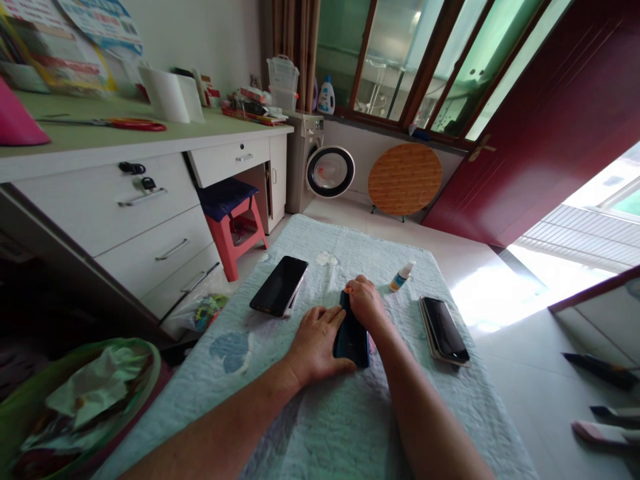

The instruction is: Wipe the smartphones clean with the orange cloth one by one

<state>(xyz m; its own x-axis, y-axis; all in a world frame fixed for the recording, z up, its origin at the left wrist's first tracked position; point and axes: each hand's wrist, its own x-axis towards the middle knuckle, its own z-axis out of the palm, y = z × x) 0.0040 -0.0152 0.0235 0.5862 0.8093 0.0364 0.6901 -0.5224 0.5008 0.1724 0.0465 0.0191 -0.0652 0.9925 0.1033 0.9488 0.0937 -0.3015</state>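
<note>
A dark blue-black phone (354,341) lies on the cloth-covered table, long side pointing away from me. My left hand (316,341) grips its left edge, fingers along the side and thumb across the near end. Over the far end, my right hand (366,301) has its fingers curled closed against the surface. A small orange spot shows at those fingertips; whatever they hold is hidden. To the left, a black phone (281,285) rests on a pale flat object. Another dark phone (445,328) sits at the right on a light-coloured one. Beyond my right hand stands a small spray bottle (402,276).
The table wears a pale blue quilted cloth (320,427). At left are a waste bin (159,373), a white drawer desk (150,220) and a red stool (235,233). Behind stand a washing machine (300,160) with its door ajar and a round wooden tabletop (405,179).
</note>
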